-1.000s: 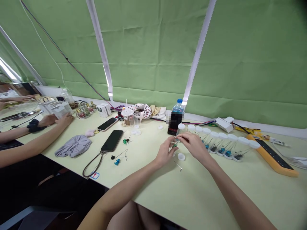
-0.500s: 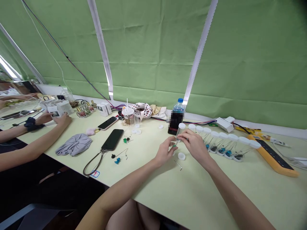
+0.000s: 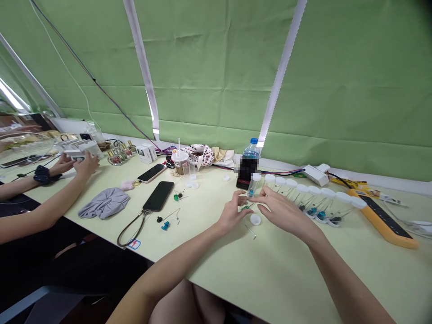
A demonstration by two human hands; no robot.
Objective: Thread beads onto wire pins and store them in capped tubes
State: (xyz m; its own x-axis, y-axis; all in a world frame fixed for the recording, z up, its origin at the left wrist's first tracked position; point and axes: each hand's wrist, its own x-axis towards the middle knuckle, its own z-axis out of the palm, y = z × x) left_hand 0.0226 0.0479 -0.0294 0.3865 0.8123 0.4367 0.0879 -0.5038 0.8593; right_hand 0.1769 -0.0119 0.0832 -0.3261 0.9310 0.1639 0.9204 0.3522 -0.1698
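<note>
My left hand is closed on a small green piece, pinched between thumb and fingers. My right hand reaches in from the right, its index finger stretched to the left fingertips and its thumb apart; no object shows in its grip. Just below the hands lies a round white cap, with a thin bent metal rod nearer the front edge. A clear white-capped tube stands behind the fingers. To the right, a leaning row of similar white-capped tubes holds blue and dark pieces with thin rods.
Left of my hands lie a blue piece, a black knob and a green piece. A black phone has a strap. An orange power strip lies right. A co-worker's hands hold a white box at left.
My right hand has shifted slightly right and its pinch has opened, with the index finger now extended. My left hand stays in place. The co-worker's hands have turned the white box.
</note>
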